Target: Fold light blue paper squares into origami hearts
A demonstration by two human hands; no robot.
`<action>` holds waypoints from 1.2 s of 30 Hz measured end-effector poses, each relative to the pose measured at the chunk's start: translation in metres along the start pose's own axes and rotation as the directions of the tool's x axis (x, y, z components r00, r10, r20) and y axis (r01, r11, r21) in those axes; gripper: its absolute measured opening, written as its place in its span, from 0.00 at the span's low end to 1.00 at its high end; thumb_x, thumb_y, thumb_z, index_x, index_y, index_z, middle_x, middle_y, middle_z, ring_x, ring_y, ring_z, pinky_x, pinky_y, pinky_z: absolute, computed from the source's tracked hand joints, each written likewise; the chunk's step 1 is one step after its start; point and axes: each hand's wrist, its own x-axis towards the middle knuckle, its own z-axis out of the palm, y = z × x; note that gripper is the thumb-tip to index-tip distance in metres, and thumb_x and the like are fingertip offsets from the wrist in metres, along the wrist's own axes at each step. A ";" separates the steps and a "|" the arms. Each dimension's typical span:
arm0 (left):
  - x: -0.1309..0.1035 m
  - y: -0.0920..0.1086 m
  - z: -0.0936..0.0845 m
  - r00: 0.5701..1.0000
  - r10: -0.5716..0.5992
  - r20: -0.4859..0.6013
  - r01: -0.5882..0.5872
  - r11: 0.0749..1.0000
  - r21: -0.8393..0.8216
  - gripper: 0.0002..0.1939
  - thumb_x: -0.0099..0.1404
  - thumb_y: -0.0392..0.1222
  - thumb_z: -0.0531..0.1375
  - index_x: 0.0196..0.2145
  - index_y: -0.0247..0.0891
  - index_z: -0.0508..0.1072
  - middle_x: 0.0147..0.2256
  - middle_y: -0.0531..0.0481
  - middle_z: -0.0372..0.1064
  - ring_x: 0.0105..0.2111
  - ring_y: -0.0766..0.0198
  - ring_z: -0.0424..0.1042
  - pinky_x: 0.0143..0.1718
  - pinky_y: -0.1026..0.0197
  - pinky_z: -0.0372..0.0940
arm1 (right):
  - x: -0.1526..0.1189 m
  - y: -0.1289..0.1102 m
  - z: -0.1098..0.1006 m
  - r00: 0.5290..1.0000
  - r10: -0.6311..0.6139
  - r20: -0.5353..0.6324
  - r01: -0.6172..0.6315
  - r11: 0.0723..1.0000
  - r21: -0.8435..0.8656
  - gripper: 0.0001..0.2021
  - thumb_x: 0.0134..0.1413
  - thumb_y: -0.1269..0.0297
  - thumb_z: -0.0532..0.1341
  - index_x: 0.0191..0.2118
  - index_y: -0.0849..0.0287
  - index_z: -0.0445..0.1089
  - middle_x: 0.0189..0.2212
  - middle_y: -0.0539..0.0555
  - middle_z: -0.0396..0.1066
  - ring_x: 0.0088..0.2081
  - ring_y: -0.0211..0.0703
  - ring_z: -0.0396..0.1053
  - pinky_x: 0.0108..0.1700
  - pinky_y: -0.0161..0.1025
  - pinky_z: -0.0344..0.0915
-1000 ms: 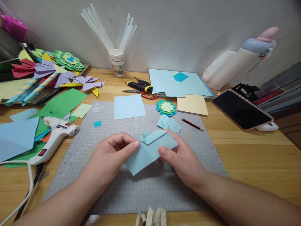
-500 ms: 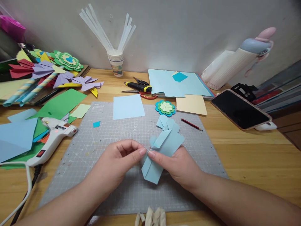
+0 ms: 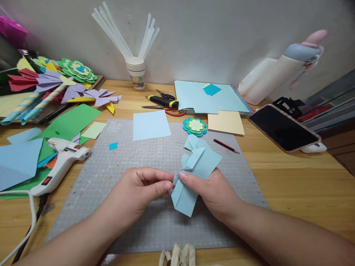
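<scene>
A folded light blue paper is held over the grey cutting mat. My right hand grips it, thumb on top and the other fingers hidden beneath. At its left edge, my left hand is closed, with fingertips touching a small folded flap. Just beyond the paper lie light blue rounded pieces. A layered blue and green paper flower rests farther back, beside a light blue square.
A white glue gun with its cable lies at left near coloured papers. Scissors and a cutter, a cup of white sticks, a pencil, a phone and a bottle surround the mat.
The folded paper has shifted slightly right with my right hand. My left thumb has moved down off the paper's edge, and my left index finger now reaches out straighter beside the flap.
</scene>
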 end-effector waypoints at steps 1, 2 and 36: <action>0.000 -0.001 0.000 1.000 0.000 -0.004 0.000 1.000 0.002 0.06 0.49 0.42 0.70 0.28 0.43 0.81 0.27 0.53 0.78 0.28 0.66 0.73 0.35 0.64 0.67 | 0.000 0.000 0.000 1.000 -0.004 0.004 0.004 1.000 -0.006 0.14 0.47 0.59 0.67 0.37 0.55 0.65 0.30 0.47 0.70 0.34 0.40 0.71 0.38 0.38 0.70; 0.000 -0.001 -0.001 1.000 0.001 -0.007 -0.001 1.000 0.006 0.06 0.49 0.42 0.70 0.28 0.43 0.81 0.27 0.53 0.79 0.28 0.66 0.73 0.35 0.64 0.67 | 0.000 0.000 0.000 1.000 -0.007 0.006 0.007 1.000 -0.016 0.13 0.47 0.59 0.67 0.37 0.55 0.65 0.31 0.48 0.70 0.35 0.40 0.71 0.38 0.38 0.70; 0.000 -0.002 0.001 0.999 -0.048 0.009 0.048 0.997 0.065 0.14 0.50 0.50 0.69 0.24 0.36 0.74 0.23 0.54 0.69 0.24 0.68 0.64 0.30 0.65 0.59 | -0.010 0.001 0.003 0.994 -0.091 0.058 0.103 0.956 -0.273 0.08 0.53 0.59 0.61 0.27 0.55 0.70 0.26 0.50 0.74 0.29 0.42 0.73 0.34 0.39 0.71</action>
